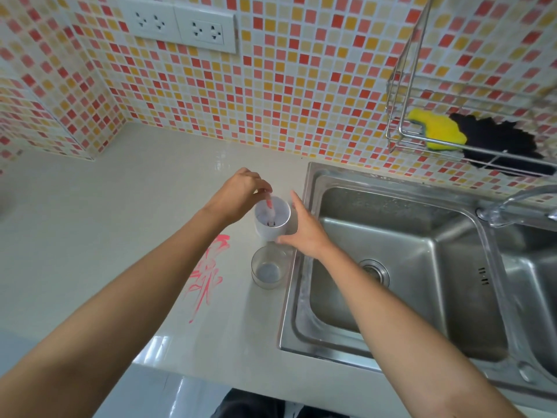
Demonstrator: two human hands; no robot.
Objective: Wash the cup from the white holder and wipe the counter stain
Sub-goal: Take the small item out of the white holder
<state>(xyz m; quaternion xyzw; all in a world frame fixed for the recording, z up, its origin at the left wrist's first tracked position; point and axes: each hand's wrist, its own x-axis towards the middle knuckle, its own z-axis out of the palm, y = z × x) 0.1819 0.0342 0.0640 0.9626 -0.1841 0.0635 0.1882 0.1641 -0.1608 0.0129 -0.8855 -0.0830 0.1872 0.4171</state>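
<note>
A white cylindrical holder (278, 224) stands on the pale counter (120, 224) just left of the sink. My left hand (238, 196) pinches the top of a thin red-and-white marker-like stick (58, 208) that reaches down into the holder. My right hand (304, 229) lies against the holder's right side, fingers straight and thumb at its base. A clear glass cup (269, 268) stands upright on the counter right in front of the holder. A red scribbled stain (209, 271) marks the counter to the cup's left.
A steel double sink (401, 267) fills the right side, its tap (512, 203) at the back right. A wire rack (470, 146) on the tiled wall carries a yellow sponge (437, 129) and a black cloth (500, 140). Two sockets (177, 24) sit high on the wall.
</note>
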